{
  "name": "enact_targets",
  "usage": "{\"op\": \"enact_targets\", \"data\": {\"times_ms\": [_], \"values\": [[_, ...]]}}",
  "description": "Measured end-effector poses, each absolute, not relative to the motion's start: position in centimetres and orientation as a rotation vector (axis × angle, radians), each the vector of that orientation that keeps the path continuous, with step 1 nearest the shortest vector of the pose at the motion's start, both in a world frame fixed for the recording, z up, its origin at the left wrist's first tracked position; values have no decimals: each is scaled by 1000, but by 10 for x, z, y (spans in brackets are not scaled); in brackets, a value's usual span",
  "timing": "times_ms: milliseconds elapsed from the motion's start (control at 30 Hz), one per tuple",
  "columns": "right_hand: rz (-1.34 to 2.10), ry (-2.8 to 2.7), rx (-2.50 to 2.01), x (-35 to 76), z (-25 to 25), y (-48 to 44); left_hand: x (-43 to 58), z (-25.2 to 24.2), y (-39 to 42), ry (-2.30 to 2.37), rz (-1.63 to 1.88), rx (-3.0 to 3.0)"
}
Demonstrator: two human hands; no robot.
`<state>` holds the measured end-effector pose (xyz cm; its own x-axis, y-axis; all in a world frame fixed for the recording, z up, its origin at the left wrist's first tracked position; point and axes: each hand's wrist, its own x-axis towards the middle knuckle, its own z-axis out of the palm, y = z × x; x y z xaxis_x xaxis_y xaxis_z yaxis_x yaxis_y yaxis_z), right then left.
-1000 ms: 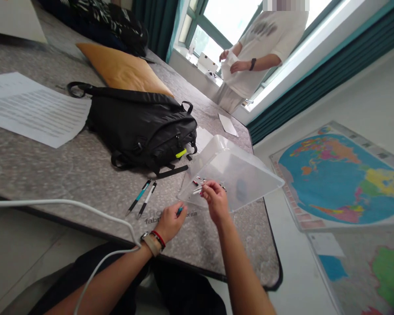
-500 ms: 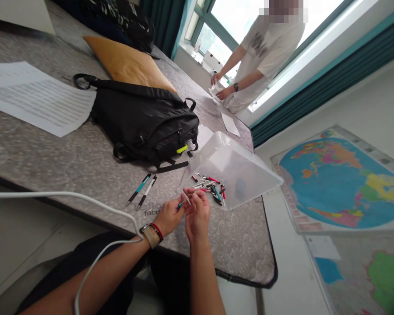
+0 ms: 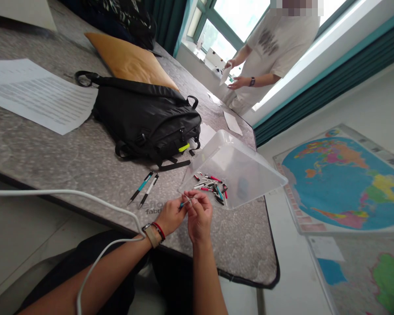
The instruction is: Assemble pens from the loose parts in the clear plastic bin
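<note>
The fingers of the right hand are pressed together at the tips, pinching a thin pale rod. Those of the left hand are curled in around a blue part, mostly hidden by the grip. The 2 hands meet just above the worktop, near its front edge; whether rod and part touch is too small to tell.

Just beyond the right hand, red, black, white and blue pen parts lie jumbled in the near end of a clear bin. To the left of the hands, 2 pens lie side by side: a blue pen and a white pen, both with black grips.

Behind the pens sits a black backpack, with an orange envelope beyond it and a printed sheet to its left. A white cable crosses in front of the worktop and passes over the left forearm. At the far end, another person holds a paper.
</note>
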<state>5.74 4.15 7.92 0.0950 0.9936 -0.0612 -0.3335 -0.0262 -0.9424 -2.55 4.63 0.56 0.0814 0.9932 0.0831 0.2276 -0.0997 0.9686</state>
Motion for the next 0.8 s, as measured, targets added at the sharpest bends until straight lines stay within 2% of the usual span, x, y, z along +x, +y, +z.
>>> {"op": "enact_targets", "data": {"times_ms": [800], "values": [[991,-1131,-1254,63,48,41,-27,2,49,1141,1174,1468]]}}
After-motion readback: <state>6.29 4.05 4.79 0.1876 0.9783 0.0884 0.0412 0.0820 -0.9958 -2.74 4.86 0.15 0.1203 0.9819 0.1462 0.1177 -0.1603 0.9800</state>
